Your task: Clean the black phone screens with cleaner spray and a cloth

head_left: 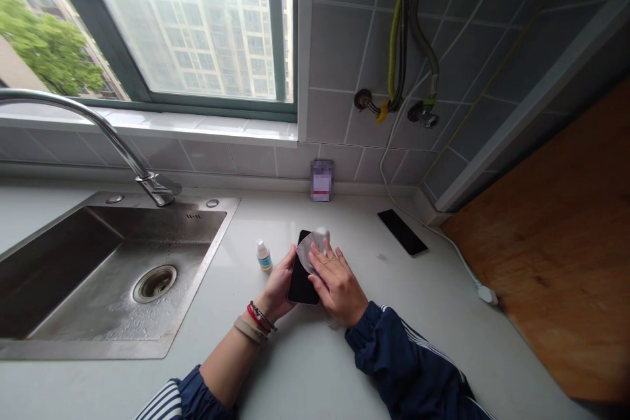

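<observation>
A dark smartphone (302,285) with its black screen facing up is held along its left edge by my left hand (279,285). My right hand (339,282) presses a pale grey cloth (306,252) against the upper part of that screen, fingers laid over the cloth. The cloth's lower left corner spreads across the glass, and some of it bunches up beyond my fingertips. Just left of the phone stands a small white bottle (264,256) with a blue and yellow label, its cap on. How far my left fingers reach under the phone is hidden.
On the left, a steel sink (197,315) with a curved faucet (113,138) is set into the white counter (394,335). A second black phone (402,232) lies at right, near a white cable plug (487,294). A purple packet (321,180) leans on the back wall.
</observation>
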